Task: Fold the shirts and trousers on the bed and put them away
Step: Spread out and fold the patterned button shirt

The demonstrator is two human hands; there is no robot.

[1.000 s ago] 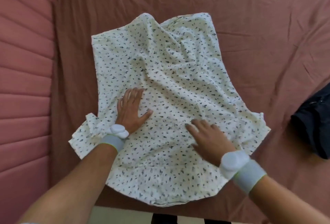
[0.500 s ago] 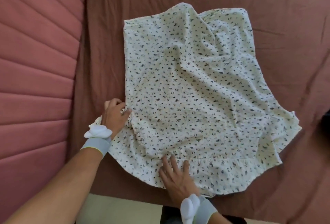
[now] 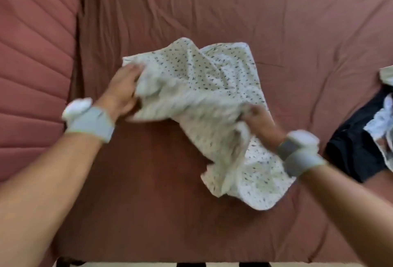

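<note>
A white shirt with small dark specks (image 3: 204, 88) lies on the reddish-brown bed sheet (image 3: 212, 7), its near half lifted and doubled toward the far half. My left hand (image 3: 122, 90) grips the shirt's left edge, fingers curled into the cloth. On the right, my right hand (image 3: 258, 119) pinches a bunch of the fabric, and a loose flap hangs down below my wrist. Both hands are blurred by motion.
A dark garment (image 3: 357, 149) with a pale patterned piece (image 3: 382, 130) on it lies at the bed's right edge. A padded pink headboard (image 3: 34, 64) runs down the left side. The bed's near edge (image 3: 191, 261) is at the bottom.
Both hands have left the flat shirt's near edge, taken hold of the cloth and lifted its near half up and away. The view has shifted back, showing more of the dark garment.
</note>
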